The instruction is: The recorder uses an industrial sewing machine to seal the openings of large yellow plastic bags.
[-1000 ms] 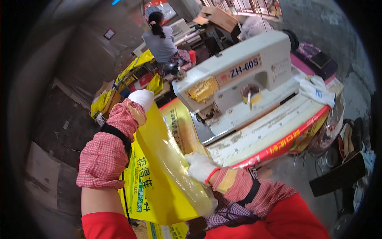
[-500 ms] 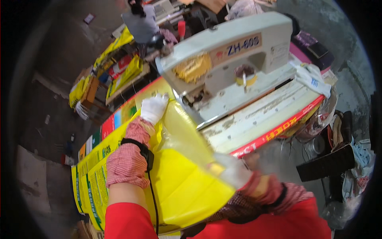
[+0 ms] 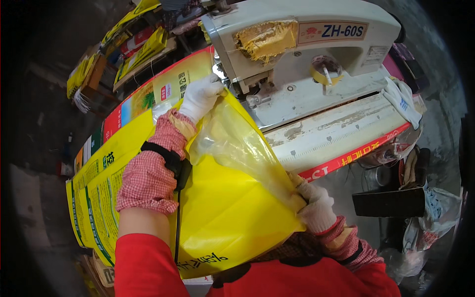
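A yellow printed plastic sack (image 3: 222,203) lies across my lap and the table, with a translucent liner (image 3: 230,131) showing at its mouth. My left hand (image 3: 202,98), in a white glove, is closed on the sack's upper edge, beside the needle area of a large pale industrial sewing machine (image 3: 292,74). At the other end of the sack's mouth, my gloved right hand (image 3: 315,205) pinches the edge, its fingers partly behind the material. Between the two hands the edge runs fairly straight, alongside the machine's bed.
A tape roll (image 3: 325,70) rests on the machine bed. A white glove (image 3: 400,101) hangs at the table's right end. Red printed sheeting (image 3: 356,156) covers the front edge. A dark box-like panel (image 3: 388,203) stands at right. Yellow sacks (image 3: 143,52) are stacked at the back left.
My right hand, blurred before, now grips the sack's right corner. The sack's mouth edge is pulled straighter. The view has shifted, bringing the machine larger into sight.
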Motion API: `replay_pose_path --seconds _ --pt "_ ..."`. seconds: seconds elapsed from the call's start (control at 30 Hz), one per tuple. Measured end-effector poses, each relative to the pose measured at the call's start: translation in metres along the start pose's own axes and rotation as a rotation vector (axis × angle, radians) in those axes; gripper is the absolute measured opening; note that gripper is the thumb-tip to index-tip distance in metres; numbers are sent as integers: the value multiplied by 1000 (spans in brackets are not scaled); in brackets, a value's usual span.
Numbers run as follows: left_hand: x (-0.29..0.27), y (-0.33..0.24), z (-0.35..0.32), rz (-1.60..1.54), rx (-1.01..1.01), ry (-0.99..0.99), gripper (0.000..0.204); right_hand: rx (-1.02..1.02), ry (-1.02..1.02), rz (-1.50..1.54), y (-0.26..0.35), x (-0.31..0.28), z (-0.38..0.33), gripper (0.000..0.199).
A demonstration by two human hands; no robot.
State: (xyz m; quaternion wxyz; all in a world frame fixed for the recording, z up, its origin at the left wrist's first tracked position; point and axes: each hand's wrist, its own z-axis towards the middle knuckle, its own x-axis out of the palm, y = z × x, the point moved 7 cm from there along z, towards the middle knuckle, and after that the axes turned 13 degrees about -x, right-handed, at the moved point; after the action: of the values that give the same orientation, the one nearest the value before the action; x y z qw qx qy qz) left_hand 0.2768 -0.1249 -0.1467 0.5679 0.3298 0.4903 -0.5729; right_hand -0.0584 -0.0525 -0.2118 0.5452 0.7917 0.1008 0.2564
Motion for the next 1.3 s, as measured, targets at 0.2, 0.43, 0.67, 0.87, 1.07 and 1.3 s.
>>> replay_pose_path --seconds 0.2,0.43,0.67,0.87,1.07,1.3 --pt "-13 -40 6 395 230 141 13 -613 286 -863 41 15 -5 31" --pt "-31 -26 -16 497 -181 496 30 -623 280 -917 44 12 -9 25" --pt "-12 -29 8 424 -67 421 29 -586 338 -1125 59 19 -11 31" --pt "-43 11 71 742 -58 220 18 -1048 416 -1010 24 63 59 19" --pt "-104 15 75 336 -404 201 21 -929 601 -1347 57 135 127 28" --pt "-120 -134 10 401 78 455 32 -513 1098 -1097 65 129 179 27"
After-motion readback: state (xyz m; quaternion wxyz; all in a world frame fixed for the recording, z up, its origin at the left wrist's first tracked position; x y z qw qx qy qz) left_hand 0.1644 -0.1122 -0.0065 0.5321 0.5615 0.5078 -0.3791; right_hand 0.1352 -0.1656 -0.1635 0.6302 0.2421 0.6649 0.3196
